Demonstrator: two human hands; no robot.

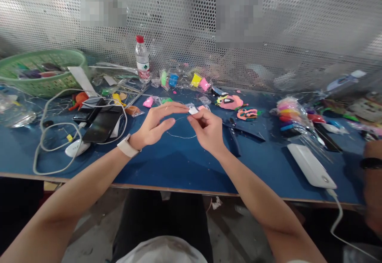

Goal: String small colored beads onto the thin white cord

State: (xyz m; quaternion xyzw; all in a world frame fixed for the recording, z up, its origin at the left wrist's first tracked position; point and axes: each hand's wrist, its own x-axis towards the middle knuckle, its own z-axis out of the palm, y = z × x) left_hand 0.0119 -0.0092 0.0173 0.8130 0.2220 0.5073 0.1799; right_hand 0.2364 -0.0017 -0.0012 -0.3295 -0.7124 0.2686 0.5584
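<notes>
Both hands are raised over the blue table [179,163], close together near its middle. My left hand [156,123], with a white watch band at the wrist, has its fingers stretched toward a small white piece [193,110] and a thin wire or thread [182,135] that loops down between the hands. My right hand [207,129] is curled, its fingertips pinched on the white piece and the thread. Just beyond the hands lie small clay figures in pink [231,102] and orange [247,114].
A green basket [44,72] stands at the back left, a water bottle [142,60] in front of the perforated metal wall. Phones [101,123] and white cables lie at left. Small bags of coloured clay [197,80] are strewn about, with scissors [234,135] and a white power bank [310,165] at right. Another person's arm [371,183] shows at far right.
</notes>
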